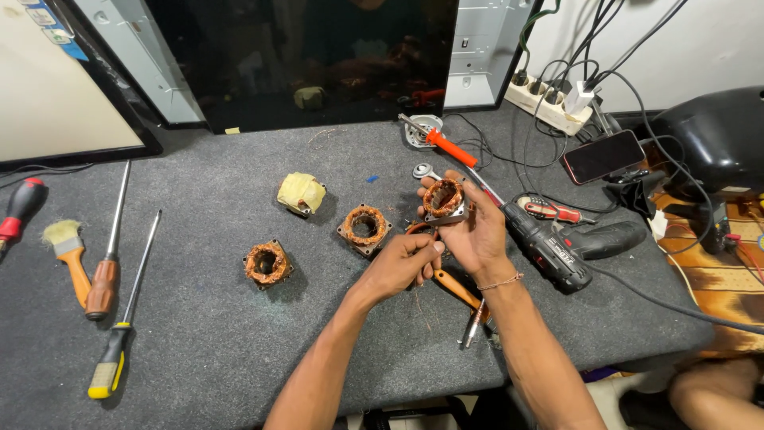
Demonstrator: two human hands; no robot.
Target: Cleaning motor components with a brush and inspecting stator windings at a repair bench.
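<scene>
My right hand (476, 232) holds up a small square motor stator (442, 198) wound with copper wire, its metal frame resting on my fingers. My left hand (403, 267) sits just below and to the left of it. Its fingers are closed on an orange-handled tool (458, 290) whose handle sticks out to the lower right. I cannot tell what kind of tool it is, because its working end is hidden behind my hands. Two more copper-wound stators (267, 263) (364, 225) lie on the grey mat (207, 334) to the left.
A yellow-taped coil (301, 193) lies behind the stators. A black and red cordless drill (557, 248) lies right of my hands. Screwdrivers (119, 318) and a brush (70, 255) lie at far left. A phone (602, 156), a power strip (549, 103) and an orange-handled screwdriver (450, 148) are at the back.
</scene>
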